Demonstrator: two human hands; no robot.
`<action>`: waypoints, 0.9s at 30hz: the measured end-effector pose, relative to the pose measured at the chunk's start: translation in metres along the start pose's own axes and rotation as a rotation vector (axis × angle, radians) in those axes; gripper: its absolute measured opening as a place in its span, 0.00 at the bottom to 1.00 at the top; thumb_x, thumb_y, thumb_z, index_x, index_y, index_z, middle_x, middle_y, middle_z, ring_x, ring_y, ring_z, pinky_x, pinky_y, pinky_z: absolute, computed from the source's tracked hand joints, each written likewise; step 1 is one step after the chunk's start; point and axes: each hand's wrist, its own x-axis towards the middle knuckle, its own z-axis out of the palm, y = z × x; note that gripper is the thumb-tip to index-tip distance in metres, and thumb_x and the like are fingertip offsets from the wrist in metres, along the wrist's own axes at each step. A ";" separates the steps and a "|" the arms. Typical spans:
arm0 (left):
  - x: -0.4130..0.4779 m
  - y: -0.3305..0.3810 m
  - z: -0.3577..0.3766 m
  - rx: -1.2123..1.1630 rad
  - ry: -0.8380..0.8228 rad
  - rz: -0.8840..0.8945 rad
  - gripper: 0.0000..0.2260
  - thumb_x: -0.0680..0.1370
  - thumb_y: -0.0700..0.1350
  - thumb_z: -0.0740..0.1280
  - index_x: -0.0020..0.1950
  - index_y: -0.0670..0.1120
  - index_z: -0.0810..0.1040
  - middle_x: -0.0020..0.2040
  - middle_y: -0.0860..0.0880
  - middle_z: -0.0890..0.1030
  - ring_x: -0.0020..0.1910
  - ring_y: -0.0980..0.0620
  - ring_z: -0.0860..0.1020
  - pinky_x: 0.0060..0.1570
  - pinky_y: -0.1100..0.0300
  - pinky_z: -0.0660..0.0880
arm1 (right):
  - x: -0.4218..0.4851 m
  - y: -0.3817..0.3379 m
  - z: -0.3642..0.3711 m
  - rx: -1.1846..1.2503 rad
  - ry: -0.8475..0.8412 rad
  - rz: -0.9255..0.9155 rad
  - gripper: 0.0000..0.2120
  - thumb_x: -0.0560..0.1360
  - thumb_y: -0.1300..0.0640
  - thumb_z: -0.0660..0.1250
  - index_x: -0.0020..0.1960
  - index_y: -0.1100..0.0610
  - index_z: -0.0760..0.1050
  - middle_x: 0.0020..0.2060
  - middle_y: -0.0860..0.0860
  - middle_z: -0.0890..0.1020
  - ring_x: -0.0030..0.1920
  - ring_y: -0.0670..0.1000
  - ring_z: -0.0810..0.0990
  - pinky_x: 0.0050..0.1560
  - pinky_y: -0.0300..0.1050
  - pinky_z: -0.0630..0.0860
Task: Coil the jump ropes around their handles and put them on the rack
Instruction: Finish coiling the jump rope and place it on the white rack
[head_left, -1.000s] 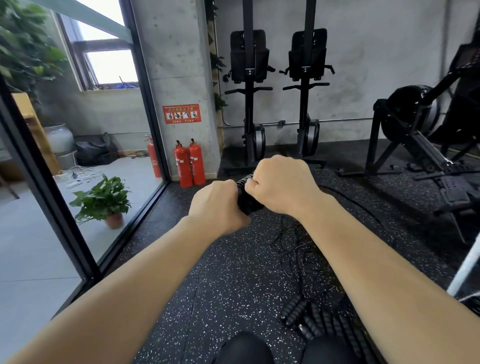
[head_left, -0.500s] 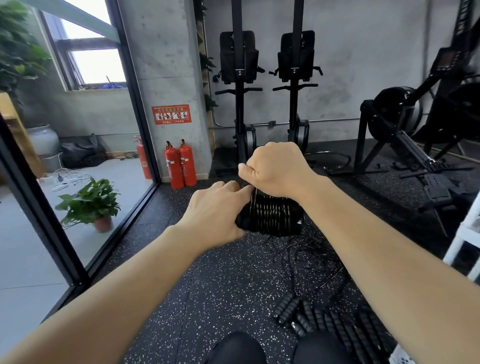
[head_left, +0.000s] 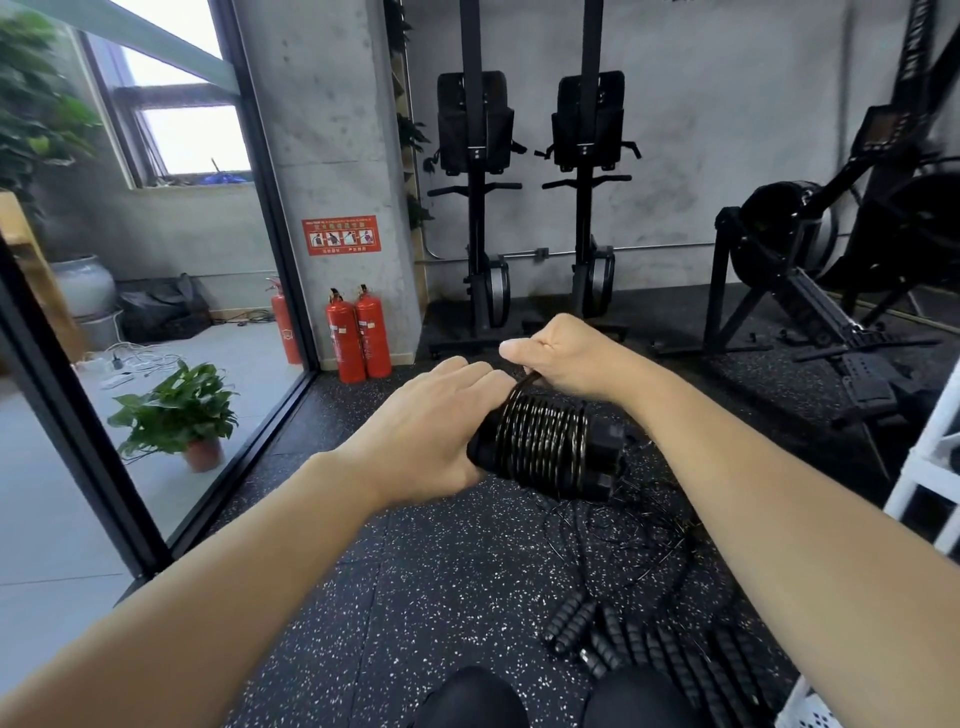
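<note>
Jump ropes (head_left: 569, 623) lie loose on the speckled rubber floor (head_left: 415, 597) just ahead of your knees (head_left: 467, 696). Their ribbed black grips sit side by side, and their thin lines run into a tangle (head_left: 670, 525) beyond.

Above that tangle you hold the rope in work. It is a pair of handles (head_left: 605, 452) laid together, with cord (head_left: 540, 447) wound round them in tight, even turns. Your left hand (head_left: 426, 431) is wrapped round the left end of the handles. Your right hand (head_left: 566, 358) is closed in a fist just above, pinching the free run of cord where it rises off the coil. The two hands nearly touch.

The cord looks thin, glossy and springy, so expect the turns to slide and unwind once the tension drops. The bundle should be light, and the stiff ribbed handles should give you a sure hold. Take it across the wound turns with a thumb on the last wrap, not by the bare ends.

The white rack (head_left: 924, 467) stands close on your right, past your right forearm. Only its edge shows, so you cannot tell which shelf is free.

Farther off are two red fire extinguishers (head_left: 358, 332) at a concrete pillar and a potted plant (head_left: 182, 410) behind glass. Two black exercise machines (head_left: 478, 208) stand upright against the back wall.
</note>
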 end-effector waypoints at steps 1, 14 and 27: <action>0.001 0.001 0.000 -0.024 0.000 -0.006 0.11 0.70 0.46 0.69 0.47 0.50 0.68 0.43 0.54 0.73 0.44 0.51 0.70 0.45 0.52 0.73 | -0.001 0.001 0.001 0.045 -0.006 0.023 0.25 0.79 0.50 0.62 0.25 0.56 0.62 0.20 0.47 0.64 0.22 0.45 0.60 0.28 0.41 0.61; 0.014 0.025 0.006 -0.274 0.001 -0.330 0.25 0.67 0.46 0.74 0.63 0.49 0.72 0.50 0.56 0.76 0.50 0.53 0.76 0.52 0.53 0.75 | -0.049 0.011 0.027 0.538 0.168 0.277 0.19 0.83 0.67 0.48 0.40 0.65 0.73 0.32 0.58 0.76 0.22 0.42 0.75 0.22 0.29 0.69; 0.029 -0.012 0.024 -0.419 0.207 -0.823 0.10 0.66 0.45 0.74 0.38 0.43 0.75 0.32 0.51 0.76 0.31 0.52 0.73 0.29 0.61 0.67 | -0.047 0.001 0.067 -0.255 0.206 0.230 0.21 0.80 0.39 0.54 0.34 0.51 0.64 0.37 0.51 0.78 0.43 0.58 0.78 0.40 0.49 0.71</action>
